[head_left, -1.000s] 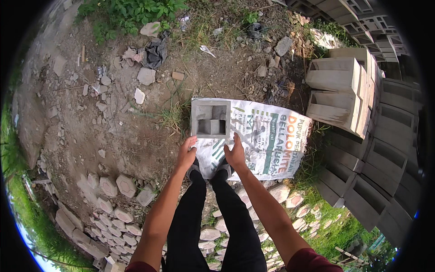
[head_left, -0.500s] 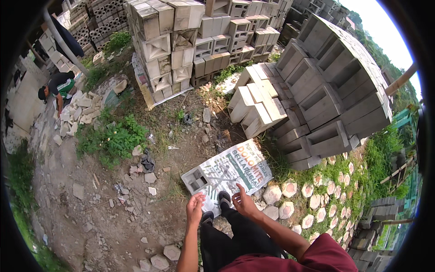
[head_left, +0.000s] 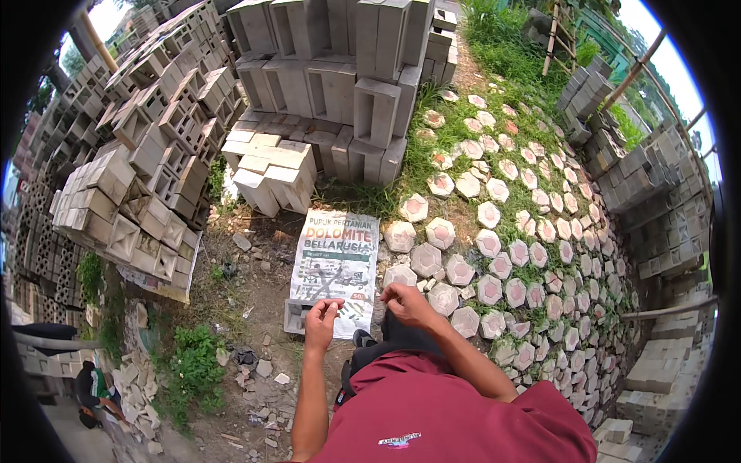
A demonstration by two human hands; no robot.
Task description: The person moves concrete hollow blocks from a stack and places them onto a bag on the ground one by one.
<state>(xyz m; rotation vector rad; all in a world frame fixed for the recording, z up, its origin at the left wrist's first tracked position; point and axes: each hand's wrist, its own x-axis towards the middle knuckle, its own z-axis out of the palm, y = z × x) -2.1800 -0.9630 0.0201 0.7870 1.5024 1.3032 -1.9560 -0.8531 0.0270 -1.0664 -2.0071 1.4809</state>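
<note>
My left hand (head_left: 321, 322) is raised over the lower edge of a printed white sack (head_left: 340, 262) lying flat on the ground. Its fingers are loosely bent, with nothing in them. Partly behind this hand, a small grey hollow concrete block (head_left: 294, 316) sits on the sack's lower left corner. To the right, in front of my dark trousers, my right hand (head_left: 409, 305) hangs half curled and empty. Neither hand touches the block or the sack. A sandalled foot (head_left: 362, 337) shows at the sack's lower edge.
Pale blocks (head_left: 270, 171) stand beyond the sack, before a tall grey block stack (head_left: 328, 89). Hexagonal pavers (head_left: 489, 241) cover grassy ground to the right. More hollow blocks (head_left: 147, 208) are stacked left. At lower left, a person (head_left: 94, 392) bends beside a rubble pile (head_left: 133, 393).
My view has swung to the right, so the stacks and the sack appear further left and more pavers show. My right hand's fingers are more curled than before. Both hands remain empty.
</note>
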